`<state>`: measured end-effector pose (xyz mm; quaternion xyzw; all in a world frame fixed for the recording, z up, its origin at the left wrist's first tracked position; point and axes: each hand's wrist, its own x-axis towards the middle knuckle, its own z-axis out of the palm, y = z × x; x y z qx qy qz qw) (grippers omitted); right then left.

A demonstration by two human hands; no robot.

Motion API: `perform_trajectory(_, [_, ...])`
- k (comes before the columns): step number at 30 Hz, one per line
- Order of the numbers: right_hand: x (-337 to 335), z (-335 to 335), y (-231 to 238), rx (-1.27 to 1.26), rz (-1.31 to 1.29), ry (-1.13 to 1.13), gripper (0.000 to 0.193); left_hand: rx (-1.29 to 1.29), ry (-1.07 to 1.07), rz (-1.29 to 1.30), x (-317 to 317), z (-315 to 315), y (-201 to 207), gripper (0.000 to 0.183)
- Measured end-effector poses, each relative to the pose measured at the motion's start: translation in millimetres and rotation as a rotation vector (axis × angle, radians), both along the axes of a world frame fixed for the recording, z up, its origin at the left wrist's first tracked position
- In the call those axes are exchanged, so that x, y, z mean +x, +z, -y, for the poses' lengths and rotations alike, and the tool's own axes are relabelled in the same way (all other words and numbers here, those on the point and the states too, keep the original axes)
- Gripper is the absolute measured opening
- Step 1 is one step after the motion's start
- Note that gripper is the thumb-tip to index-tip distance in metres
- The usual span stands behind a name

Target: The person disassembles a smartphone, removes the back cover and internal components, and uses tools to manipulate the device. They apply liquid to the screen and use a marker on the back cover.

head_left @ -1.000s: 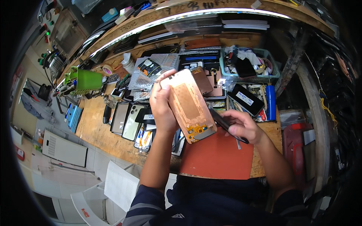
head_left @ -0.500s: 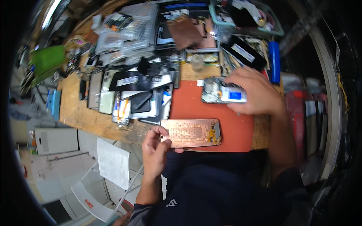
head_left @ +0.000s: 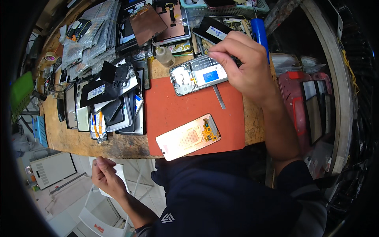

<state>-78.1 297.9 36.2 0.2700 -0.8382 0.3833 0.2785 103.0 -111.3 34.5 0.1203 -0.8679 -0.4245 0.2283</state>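
A phone screen assembly (head_left: 179,140), its copper-coloured back facing up with a yellow flex circuit at one end, lies tilted on the orange-red mat (head_left: 233,130). Beyond it rests an opened phone body (head_left: 183,77) with a white-and-blue battery. My right hand (head_left: 246,65) is over the right end of that body, thumb and forefinger closed; whatever they may pinch does not show. A flat metal strip (head_left: 219,97) sticks out from under the body's near edge. My left hand (head_left: 106,175) is off the table's front edge, fingers curled closed, their inside hidden.
Stacked phone parts (head_left: 114,102) and bubble-wrapped packs (head_left: 92,39) crowd the left of the wooden table (head_left: 75,140). A small bottle (head_left: 164,56) stands behind the phone body. At the back right are a blue cylinder (head_left: 259,35) and a teal basket (head_left: 248,10). A white folding chair (head_left: 100,215) stands below left.
My left hand has let go of the screen assembly, now tilted on the mat, and moved left off the table. My right hand has released the phone body. The view has shifted rightward.
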Motion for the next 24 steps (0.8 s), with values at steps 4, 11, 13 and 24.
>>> perform_trajectory(4, [4,8,1,-0.217,0.063,-0.019,0.021,-0.265,0.173,-0.322,-31,-16,6,0.041])
perform_trajectory(11, [15,5,8,-0.537,0.024,-0.148,0.040,-0.336,0.163,-0.470,-33,18,39,0.023])
perform_trajectory(13, [17,1,11,-0.587,0.040,-0.103,0.022,-0.345,0.141,-0.490,-33,30,39,0.018])
perform_trajectory(24, [14,0,-17,-0.483,0.168,-0.017,0.022,-0.702,0.184,-0.829,-75,97,156,0.039])
